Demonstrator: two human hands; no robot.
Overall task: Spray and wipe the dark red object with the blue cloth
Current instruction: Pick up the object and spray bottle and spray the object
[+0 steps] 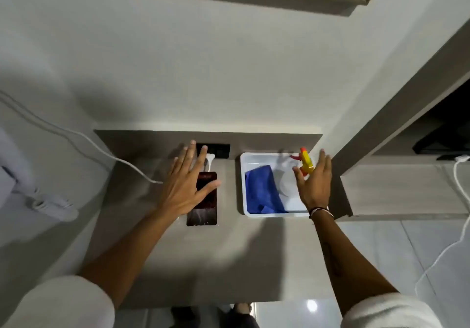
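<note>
A dark red phone-like slab (203, 210) lies flat on the grey shelf (178, 264). My left hand (187, 182) hovers over its far end, fingers spread, holding nothing. To the right stands a white tray (243, 187) with a crumpled blue cloth (262, 190) in its left half. A spray bottle with a yellow and red head (305, 161) and a pale body (287, 181) stands in the tray's right half. My right hand (316, 182) is open beside the bottle, thumb and fingers on either side of the sprayer head; whether it touches is unclear.
A black socket plate (218, 150) with a white plug (209, 161) sits at the shelf's back wall. A white cable (76, 136) runs off to the left to a white power strip (54, 206). Another white cable (457, 226) hangs at the right.
</note>
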